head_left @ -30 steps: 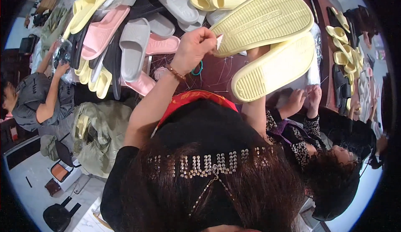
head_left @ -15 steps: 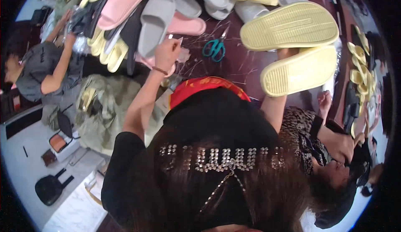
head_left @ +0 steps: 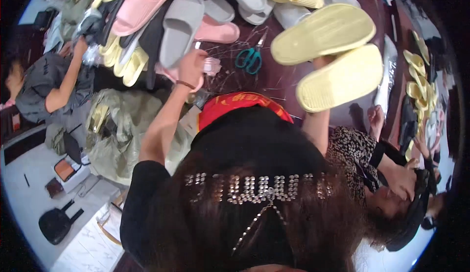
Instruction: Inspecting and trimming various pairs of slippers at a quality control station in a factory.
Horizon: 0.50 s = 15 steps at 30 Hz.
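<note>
Right hand (head_left: 321, 63): gripping the yellow slippers (head_left: 342, 76) up over the table (head_left: 281, 83); hold both steady imo.
Left hand (head_left: 192, 62): curled beside pink-white slips (head_left: 211, 66), can't tell if pinching any. Probably cleaner taking just one.
Scissors (head_left: 249, 60): teal, right of the slips.
Table: dark red, pile (head_left: 181, 32) far left.
Room: co-workers (head_left: 39, 93) either side, pale floor (head_left: 29, 208).

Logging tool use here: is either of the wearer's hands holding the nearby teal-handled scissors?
No, the scissors lie on the dark red table, apart from both the left hand and right hand.
</note>
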Each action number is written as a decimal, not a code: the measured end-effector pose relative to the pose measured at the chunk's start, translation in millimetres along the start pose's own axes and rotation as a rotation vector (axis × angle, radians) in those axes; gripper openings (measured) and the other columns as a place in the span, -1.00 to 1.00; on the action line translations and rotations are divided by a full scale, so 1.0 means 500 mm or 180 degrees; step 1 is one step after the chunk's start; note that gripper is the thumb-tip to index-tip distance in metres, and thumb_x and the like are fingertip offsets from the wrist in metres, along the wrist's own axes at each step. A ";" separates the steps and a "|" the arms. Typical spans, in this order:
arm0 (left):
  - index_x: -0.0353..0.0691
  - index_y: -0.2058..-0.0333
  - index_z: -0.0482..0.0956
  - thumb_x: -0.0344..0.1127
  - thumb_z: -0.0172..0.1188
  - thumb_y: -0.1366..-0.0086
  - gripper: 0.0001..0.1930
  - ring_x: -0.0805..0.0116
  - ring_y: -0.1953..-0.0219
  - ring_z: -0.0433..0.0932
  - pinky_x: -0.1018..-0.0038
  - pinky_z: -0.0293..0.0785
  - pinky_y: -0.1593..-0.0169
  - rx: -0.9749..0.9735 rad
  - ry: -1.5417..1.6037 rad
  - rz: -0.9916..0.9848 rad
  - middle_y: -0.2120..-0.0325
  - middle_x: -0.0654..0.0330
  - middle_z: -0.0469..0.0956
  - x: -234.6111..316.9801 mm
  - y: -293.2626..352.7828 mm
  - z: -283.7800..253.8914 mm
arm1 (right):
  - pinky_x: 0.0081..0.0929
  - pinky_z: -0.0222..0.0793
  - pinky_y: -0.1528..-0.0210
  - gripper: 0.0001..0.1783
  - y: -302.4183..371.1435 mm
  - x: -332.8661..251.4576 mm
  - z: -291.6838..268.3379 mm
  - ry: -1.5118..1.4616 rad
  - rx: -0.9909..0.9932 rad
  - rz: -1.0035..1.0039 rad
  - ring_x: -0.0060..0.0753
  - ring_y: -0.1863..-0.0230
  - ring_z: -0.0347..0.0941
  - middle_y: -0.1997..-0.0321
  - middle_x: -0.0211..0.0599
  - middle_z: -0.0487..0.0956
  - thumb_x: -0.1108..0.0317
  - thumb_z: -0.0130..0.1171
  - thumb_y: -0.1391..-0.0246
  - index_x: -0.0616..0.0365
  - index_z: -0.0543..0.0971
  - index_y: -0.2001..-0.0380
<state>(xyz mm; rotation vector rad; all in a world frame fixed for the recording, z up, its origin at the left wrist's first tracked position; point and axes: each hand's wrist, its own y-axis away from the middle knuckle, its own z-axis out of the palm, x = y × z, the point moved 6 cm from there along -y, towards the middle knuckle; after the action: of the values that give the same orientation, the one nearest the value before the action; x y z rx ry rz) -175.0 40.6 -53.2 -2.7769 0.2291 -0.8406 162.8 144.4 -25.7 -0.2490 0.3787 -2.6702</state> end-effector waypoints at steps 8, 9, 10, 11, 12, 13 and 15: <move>-0.29 0.18 0.37 -0.35 -0.08 -0.20 -0.77 0.56 0.51 0.43 0.65 0.38 0.46 0.0127 0.2964 -0.0382 0.48 0.23 0.46 0.233 -0.189 -0.009 | -0.47 0.22 0.02 -0.64 0.079 0.016 0.010 0.2878 0.1417 -0.0336 -0.29 0.05 0.32 0.07 -0.14 0.39 0.36 -0.04 -0.01 0.30 0.35 0.10; -0.29 0.18 0.37 -0.35 -0.08 -0.20 -0.77 0.56 0.51 0.43 0.65 0.38 0.46 0.0006 0.2921 -0.0531 0.48 0.23 0.46 0.248 -0.204 0.000 | -0.48 0.23 0.03 -0.64 0.090 0.017 0.008 0.3452 0.1649 -0.0180 -0.30 0.06 0.33 0.08 -0.15 0.41 0.37 -0.04 0.00 0.29 0.36 0.11; -0.29 0.16 0.36 -0.32 -0.06 -0.19 -0.74 0.56 0.51 0.43 0.65 0.38 0.46 -0.0061 0.3246 -0.0848 0.47 0.22 0.46 0.251 -0.222 0.015 | -0.50 0.24 0.04 -0.65 0.100 0.021 0.008 0.3943 0.1767 -0.0067 -0.31 0.07 0.34 0.09 -0.16 0.42 0.38 -0.03 0.00 0.29 0.37 0.12; -0.30 0.15 0.34 -0.29 -0.04 -0.18 -0.71 0.56 0.51 0.43 0.65 0.39 0.46 -0.0133 0.3555 -0.1179 0.46 0.21 0.46 0.251 -0.237 0.035 | -0.52 0.25 0.05 -0.66 0.112 0.024 0.010 0.4410 0.1836 0.0021 -0.32 0.08 0.35 0.10 -0.18 0.43 0.39 -0.03 0.01 0.29 0.38 0.13; -0.31 0.14 0.33 -0.26 -0.01 -0.17 -0.68 0.55 0.51 0.43 0.65 0.39 0.46 -0.0228 0.3806 -0.1514 0.45 0.20 0.46 0.247 -0.244 0.060 | -0.52 0.26 0.06 -0.66 0.120 0.031 0.016 0.4846 0.1687 -0.0017 -0.31 0.09 0.36 0.11 -0.17 0.44 0.39 -0.02 0.02 0.28 0.38 0.13; -0.31 0.14 0.33 -0.26 -0.01 -0.17 -0.68 0.55 0.51 0.43 0.65 0.39 0.46 -0.0240 0.3836 -0.1509 0.45 0.20 0.46 0.242 -0.252 0.079 | -0.51 0.26 0.07 -0.66 0.130 0.037 0.020 0.5281 0.1546 -0.0079 -0.31 0.10 0.36 0.12 -0.17 0.44 0.39 -0.01 0.03 0.27 0.39 0.14; -0.27 0.07 0.29 -0.21 0.04 -0.16 -0.60 0.54 0.43 0.43 0.63 0.38 0.42 -0.1638 0.2913 -0.1604 0.39 0.19 0.46 0.237 -0.235 0.164 | -0.51 0.26 0.09 -0.66 0.142 0.065 0.037 0.6981 0.0723 -0.0189 -0.29 0.13 0.38 0.18 -0.15 0.47 0.39 0.03 0.07 0.24 0.41 0.17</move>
<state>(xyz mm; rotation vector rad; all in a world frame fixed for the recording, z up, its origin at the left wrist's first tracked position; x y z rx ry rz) -22.0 142.3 -26.2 -2.6595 -0.1512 -2.4486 165.7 64.5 -26.0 2.6758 0.5209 -1.7135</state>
